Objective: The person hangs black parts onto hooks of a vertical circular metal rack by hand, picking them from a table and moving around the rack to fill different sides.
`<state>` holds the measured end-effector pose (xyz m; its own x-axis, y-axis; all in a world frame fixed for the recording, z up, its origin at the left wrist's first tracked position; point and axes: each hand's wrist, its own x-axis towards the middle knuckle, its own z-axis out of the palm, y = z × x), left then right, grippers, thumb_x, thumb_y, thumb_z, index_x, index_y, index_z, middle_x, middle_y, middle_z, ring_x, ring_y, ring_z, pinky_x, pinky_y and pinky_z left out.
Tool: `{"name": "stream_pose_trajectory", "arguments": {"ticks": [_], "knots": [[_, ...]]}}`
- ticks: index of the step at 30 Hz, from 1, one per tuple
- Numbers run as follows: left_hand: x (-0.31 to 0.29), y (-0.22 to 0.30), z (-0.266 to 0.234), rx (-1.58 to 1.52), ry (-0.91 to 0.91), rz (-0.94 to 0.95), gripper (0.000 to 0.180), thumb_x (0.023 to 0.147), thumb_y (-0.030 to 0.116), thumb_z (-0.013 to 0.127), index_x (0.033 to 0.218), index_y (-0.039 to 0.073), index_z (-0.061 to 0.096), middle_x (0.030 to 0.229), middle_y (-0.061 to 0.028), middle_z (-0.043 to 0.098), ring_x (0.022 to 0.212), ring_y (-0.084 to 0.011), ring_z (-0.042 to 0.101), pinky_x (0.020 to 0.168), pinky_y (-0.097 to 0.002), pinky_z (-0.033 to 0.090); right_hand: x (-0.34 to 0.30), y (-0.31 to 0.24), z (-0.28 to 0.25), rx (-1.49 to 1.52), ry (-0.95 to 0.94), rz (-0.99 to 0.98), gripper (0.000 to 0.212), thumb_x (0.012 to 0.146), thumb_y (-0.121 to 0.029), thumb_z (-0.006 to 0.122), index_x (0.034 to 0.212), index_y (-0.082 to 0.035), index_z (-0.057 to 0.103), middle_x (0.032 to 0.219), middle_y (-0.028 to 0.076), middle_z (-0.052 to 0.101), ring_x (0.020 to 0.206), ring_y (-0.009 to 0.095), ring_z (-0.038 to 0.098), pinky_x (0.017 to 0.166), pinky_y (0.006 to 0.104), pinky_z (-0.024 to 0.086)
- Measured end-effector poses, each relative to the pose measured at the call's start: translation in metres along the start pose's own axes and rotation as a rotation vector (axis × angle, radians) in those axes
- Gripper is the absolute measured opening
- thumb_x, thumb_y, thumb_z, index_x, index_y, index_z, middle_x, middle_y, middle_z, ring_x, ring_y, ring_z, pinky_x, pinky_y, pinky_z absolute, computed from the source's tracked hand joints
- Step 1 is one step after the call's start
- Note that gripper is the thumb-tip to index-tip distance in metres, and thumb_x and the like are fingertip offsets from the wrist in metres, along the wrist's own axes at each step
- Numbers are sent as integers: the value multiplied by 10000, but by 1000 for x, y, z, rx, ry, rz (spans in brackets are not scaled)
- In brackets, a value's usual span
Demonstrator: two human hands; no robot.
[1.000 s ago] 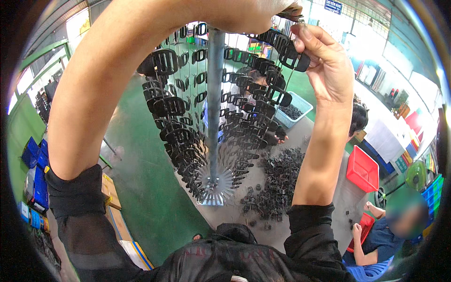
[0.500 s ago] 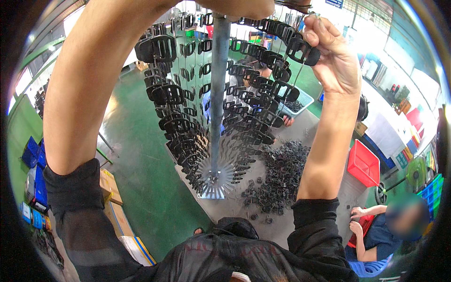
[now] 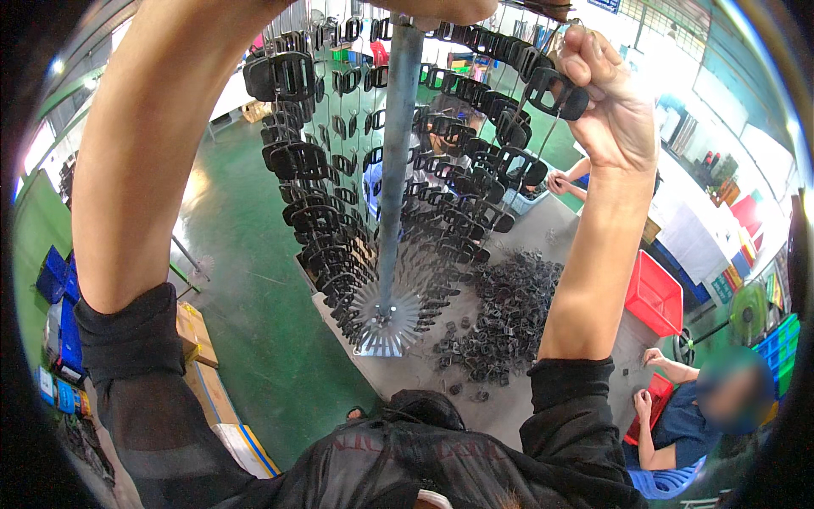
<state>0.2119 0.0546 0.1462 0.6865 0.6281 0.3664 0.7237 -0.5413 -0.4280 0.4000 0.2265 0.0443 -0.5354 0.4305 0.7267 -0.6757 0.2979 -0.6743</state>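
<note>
At the upper right my right hand (image 3: pixel 604 102) is closed in a pinch on the end of a thin wire (image 3: pixel 547 136). Beside its palm a black plastic buckle (image 3: pixel 551 92) hangs on that wire. My left hand (image 3: pixel 445 7) is at the top edge, by the upper end of a grey metal pole (image 3: pixel 397 153); its fingers are out of the picture. Around the pole, black buckles (image 3: pixel 297 161) hang in tiers on several wires. These strings narrow down to a slotted metal disc (image 3: pixel 384 318) at the pole's foot.
Loose black buckles (image 3: pixel 509 314) lie heaped on the grey table (image 3: pixel 377 365). Beyond them is a light blue basket (image 3: pixel 527 202), with another person's hands (image 3: pixel 564 180) near it. A red basket (image 3: pixel 655 293) and a seated co-worker (image 3: pixel 678 416) are to the right. Cardboard boxes (image 3: pixel 195 335) stand left.
The buckles and pole shift slightly in view, and my right hand is a little lower and further right, still pinching the wire. Another person's hands have come together near the light blue basket.
</note>
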Motion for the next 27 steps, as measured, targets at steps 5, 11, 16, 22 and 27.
{"name": "stream_pose_trajectory", "arguments": {"ticks": [5, 11, 16, 22, 27], "knots": [[7, 6, -8, 6, -90, -84, 287, 652, -85, 455, 876, -121, 630, 679, -226, 611, 563, -270, 599, 558, -361, 508, 0, 2, 5, -31, 88, -39, 225, 916, -147, 595, 1033, 45, 582, 753, 33, 530, 646, 73, 462, 545, 180, 372], [19, 19, -10, -44, -130, -359, 256, 627, -84, 458, 809, -129, 632, 586, -195, 595, 473, -242, 563, 480, -348, 501, 0, 3, 7, -13, 94, -53, 223, 913, -140, 600, 1032, 49, 588, 745, 34, 534, 632, 66, 458, 523, 167, 347], [9, -5, -7, -71, -117, -83, 248, 659, -81, 468, 833, -123, 640, 627, -200, 620, 480, -234, 570, 495, -338, 513, -3, -2, 2, 24, 36, -25, 226, 909, -145, 606, 1037, 41, 592, 751, 31, 539, 619, 58, 439, 522, 159, 343], [-5, -16, 6, -67, 148, 162, 387, 699, -88, 459, 1044, -83, 632, 769, -222, 659, 610, -237, 619, 613, -334, 537, -1, -9, 38, -282, 55, -38, 208, 871, -175, 665, 976, 5, 661, 784, 9, 627, 567, 11, 393, 500, 169, 275], [22, -7, 2, -115, -86, -164, 470, 704, -100, 443, 1146, -64, 598, 887, -251, 666, 757, -304, 666, 717, -381, 550, -15, -8, 67, -677, 412, -119, 224, 872, -174, 656, 981, 21, 666, 749, 9, 623, 516, 6, 315, 496, 165, 218]]}}
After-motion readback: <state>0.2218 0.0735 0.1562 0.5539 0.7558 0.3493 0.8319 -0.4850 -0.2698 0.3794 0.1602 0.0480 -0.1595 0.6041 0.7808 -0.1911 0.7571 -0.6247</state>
